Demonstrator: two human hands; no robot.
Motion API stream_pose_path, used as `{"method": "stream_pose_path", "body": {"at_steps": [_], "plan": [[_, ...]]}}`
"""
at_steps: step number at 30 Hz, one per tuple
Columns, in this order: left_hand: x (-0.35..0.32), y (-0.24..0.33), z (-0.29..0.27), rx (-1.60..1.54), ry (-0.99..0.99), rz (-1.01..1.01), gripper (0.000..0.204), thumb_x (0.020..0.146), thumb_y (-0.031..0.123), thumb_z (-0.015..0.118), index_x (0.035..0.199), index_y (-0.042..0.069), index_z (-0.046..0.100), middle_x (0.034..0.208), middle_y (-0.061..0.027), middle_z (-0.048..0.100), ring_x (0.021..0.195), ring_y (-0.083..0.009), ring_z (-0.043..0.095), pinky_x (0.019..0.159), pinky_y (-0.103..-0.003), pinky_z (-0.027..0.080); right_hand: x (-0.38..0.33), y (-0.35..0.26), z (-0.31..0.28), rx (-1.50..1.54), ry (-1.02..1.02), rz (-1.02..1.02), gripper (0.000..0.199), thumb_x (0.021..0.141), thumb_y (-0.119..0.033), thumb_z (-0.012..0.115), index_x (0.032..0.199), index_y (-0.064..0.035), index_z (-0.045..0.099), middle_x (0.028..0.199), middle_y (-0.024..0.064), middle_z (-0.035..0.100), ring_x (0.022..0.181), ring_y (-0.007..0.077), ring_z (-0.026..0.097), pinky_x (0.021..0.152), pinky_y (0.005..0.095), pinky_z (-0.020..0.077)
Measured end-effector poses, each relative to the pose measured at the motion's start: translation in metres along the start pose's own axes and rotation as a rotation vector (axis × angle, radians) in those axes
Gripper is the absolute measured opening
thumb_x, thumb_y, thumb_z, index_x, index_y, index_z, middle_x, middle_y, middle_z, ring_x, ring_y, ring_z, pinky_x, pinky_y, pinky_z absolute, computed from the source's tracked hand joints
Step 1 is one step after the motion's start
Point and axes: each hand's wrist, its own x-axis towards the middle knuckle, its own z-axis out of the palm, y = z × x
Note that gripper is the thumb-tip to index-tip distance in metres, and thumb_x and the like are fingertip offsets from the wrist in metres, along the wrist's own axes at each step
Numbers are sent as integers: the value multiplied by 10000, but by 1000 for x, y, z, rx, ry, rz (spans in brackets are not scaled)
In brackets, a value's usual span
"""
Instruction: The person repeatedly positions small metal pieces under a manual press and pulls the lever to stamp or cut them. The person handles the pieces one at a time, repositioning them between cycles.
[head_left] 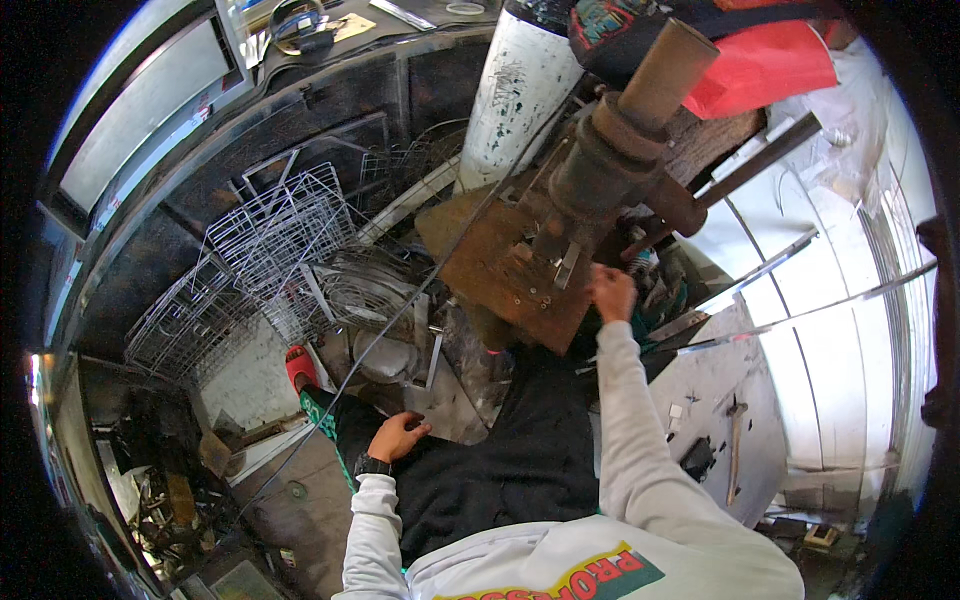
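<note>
My right hand (612, 292) reaches up to the lower edge of a rusty machine (610, 170), its fingers curled against the rusty base plate (500, 270), next to a small bright metal piece (566, 265). What the fingers grip is hidden. My left hand (398, 437) rests with fingers apart on my knee in black trousers (520, 450), beside a grey metal sheet (450, 405). A long thin rod (400, 320) runs slanting from the floor at lower left up past the machine, clear of both hands.
Wire racks (280, 230) and a round fan guard (365, 290) lie piled at left. A white cylinder (520, 90) stands behind the machine. A red slipper (298, 368) is on my foot. At right are a white bench (850, 330) with metal strips (800, 310) and a hammer (735, 440).
</note>
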Motion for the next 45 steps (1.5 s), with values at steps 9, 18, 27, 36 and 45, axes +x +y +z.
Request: {"method": "stream_pose_path", "body": {"at_steps": [9,18,27,36,45], "plan": [[21,-25,10,83,-75,87,518,859,405,654,1181,1,667,1179,-206,671,1100,-339,644,953,-403,493,6,-308,-296,735,179,-732,684,1023,-453,216,1437,70,371,1453,272,426,1330,360,449,1165,457,265],[36,-21,12,-101,-75,-14,495,877,372,658,1201,-3,661,1167,-202,681,1081,-333,653,931,-376,490,30,-336,-295,860,-531,-691,607,1020,-535,388,878,20,588,630,62,461,514,147,386,488,263,283],[38,-33,15,-130,10,-8,505,880,388,656,1180,-18,666,1137,-214,687,1060,-349,656,921,-394,492,17,-330,-268,874,-424,-690,435,1053,-371,385,698,-120,391,582,32,366,456,113,273,451,257,231],[45,-19,14,-90,-30,-46,472,873,383,652,1157,7,672,1142,-194,688,1063,-349,653,924,-394,491,35,-300,-274,761,-150,-809,230,921,-157,436,698,-130,385,597,52,349,495,141,295,453,267,237],[48,-4,13,-31,-27,-74,487,879,398,660,1176,12,667,1142,-199,684,1066,-342,651,928,-389,496,-14,-292,-257,853,-9,-778,230,841,-123,449,657,-134,311,572,32,272,496,113,247,453,262,206]]}}
